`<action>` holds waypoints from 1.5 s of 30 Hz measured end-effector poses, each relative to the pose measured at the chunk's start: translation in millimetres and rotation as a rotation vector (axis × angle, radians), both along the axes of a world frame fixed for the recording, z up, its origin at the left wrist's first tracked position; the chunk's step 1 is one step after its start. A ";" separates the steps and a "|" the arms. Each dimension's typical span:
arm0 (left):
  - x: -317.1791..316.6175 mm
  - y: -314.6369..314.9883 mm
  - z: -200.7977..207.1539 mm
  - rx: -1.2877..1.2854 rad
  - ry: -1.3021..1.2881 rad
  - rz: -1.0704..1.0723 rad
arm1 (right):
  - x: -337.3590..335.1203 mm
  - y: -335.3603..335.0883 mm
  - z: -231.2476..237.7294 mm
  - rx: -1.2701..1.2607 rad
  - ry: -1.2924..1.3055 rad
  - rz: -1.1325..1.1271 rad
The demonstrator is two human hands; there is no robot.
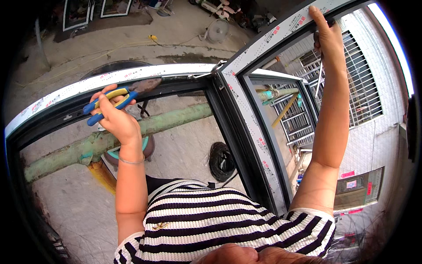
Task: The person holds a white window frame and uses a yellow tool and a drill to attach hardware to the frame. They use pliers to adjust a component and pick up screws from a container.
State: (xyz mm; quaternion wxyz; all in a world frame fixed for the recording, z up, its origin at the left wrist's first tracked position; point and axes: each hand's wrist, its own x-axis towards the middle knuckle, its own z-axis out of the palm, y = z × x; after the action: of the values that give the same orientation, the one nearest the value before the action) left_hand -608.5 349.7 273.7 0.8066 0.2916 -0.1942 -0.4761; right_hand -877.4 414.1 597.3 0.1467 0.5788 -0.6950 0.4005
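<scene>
Left hand (116,112): curled tight around blue-and-yellow pliers (127,99)
Right hand (329,39): gripping thin-shafted tool (319,75), touching raised sash (272,36) with one fingertip
Near left fingertips: film-covered window frame (184,70)
Behind left fingers: green pole (176,121), crossing frame's opening

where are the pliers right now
In the head view, the blue-and-yellow pliers are left of centre, in the person's left hand, near the frame's white-topped bar.

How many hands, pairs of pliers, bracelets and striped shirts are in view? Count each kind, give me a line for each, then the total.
Left hand and right hand: 2
Pliers, blue and yellow: 1 pair
Bracelet: 1
Striped shirt: 1
Total: 5
</scene>
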 end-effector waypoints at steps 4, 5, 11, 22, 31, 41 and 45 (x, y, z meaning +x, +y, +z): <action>17.8 13.5 4.0 -0.022 -0.038 -0.033 | -5.4 -1.9 3.3 -0.042 -0.055 0.010; 25.2 16.2 6.4 -0.052 -0.068 -0.050 | 7.6 -6.0 0.7 -0.076 -0.089 0.005; 30.4 17.8 1.1 -0.002 -0.075 0.040 | 14.3 -7.8 4.7 -0.127 -0.112 0.003; 67.6 4.8 -2.7 0.014 -0.069 0.181 | -26.5 -2.8 4.9 -0.037 -0.059 -0.021; 60.1 -3.7 -15.5 0.034 -0.083 0.223 | 25.8 0.1 1.0 -0.038 -0.104 -0.167; 20.5 7.4 -3.2 -0.004 -0.128 0.217 | -14.9 -1.4 -3.0 -0.063 -0.079 0.025; -22.3 12.2 4.8 -0.002 -0.044 0.241 | 0.0 -5.3 -0.3 -0.091 -0.077 -0.010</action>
State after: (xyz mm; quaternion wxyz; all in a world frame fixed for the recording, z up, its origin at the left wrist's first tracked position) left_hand -630.8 361.9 278.5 0.8539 0.3222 -0.1759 -0.3690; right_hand -877.4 408.8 597.1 0.1482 0.5521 -0.6841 0.4531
